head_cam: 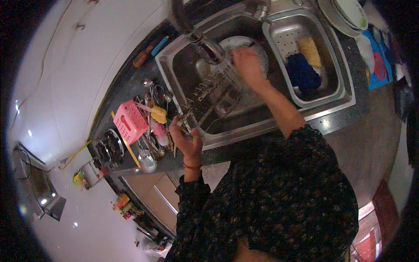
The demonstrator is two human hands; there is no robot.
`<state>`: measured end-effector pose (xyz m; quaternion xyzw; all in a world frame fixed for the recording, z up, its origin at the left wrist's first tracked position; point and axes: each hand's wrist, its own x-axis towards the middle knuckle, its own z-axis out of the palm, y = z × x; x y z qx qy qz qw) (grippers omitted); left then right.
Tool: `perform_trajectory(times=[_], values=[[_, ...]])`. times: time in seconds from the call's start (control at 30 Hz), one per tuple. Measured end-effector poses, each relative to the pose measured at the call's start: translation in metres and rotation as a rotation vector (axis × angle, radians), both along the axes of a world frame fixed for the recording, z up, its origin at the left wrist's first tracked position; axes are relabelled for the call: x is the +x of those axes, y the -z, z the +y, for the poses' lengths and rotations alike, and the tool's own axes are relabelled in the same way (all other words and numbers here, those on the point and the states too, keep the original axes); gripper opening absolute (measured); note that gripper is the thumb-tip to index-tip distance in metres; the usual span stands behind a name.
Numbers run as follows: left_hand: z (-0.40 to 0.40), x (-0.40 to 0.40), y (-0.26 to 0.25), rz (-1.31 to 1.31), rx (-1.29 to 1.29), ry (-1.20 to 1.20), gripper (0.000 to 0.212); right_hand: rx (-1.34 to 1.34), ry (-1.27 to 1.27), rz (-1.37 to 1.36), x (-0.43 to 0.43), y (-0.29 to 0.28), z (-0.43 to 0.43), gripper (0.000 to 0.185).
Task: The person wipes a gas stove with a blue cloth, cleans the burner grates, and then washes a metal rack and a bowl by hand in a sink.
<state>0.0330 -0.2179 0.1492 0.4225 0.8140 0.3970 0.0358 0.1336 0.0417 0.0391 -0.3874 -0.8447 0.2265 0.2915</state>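
My left hand, with a red bracelet at the wrist, grips one end of a metal wire rack. The rack slants over the left sink basin, its far end under the faucet. Above a round metal plate or lid in the basin, my right hand has its fingers curled down. Blur hides whether that hand holds anything. Beneath the faucet, a rounded metal item is partly visible.
The right basin holds a perforated steel tray with a dark blue cloth and a yellow cloth or sponge. Left of the sink lie a pink basket, a skimmer and several utensils. Stacked plates stand at the upper right.
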Motion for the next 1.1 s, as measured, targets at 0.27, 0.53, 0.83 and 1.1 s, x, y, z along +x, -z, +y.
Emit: perform_trajectory(times=[0.27, 0.53, 0.83, 1.1], values=[[0.006, 0.008, -0.014, 0.083, 0.000, -0.022, 0.051, -0.367, 0.036, 0.342, -0.011, -0.037, -0.005, 0.038], [0.011, 0.007, -0.013, 0.165, -0.011, 0.032, 0.046, -0.067, 0.029, 0.061, -0.021, -0.039, -0.041, 0.024], [0.014, 0.006, -0.017, 0.280, -0.089, 0.107, 0.048, -0.336, -0.424, 0.170, -0.025, -0.177, -0.128, 0.029], [0.006, 0.012, -0.011, 0.188, 0.003, 0.124, 0.036, 0.233, -0.031, -0.154, -0.017, -0.037, -0.050, 0.013]])
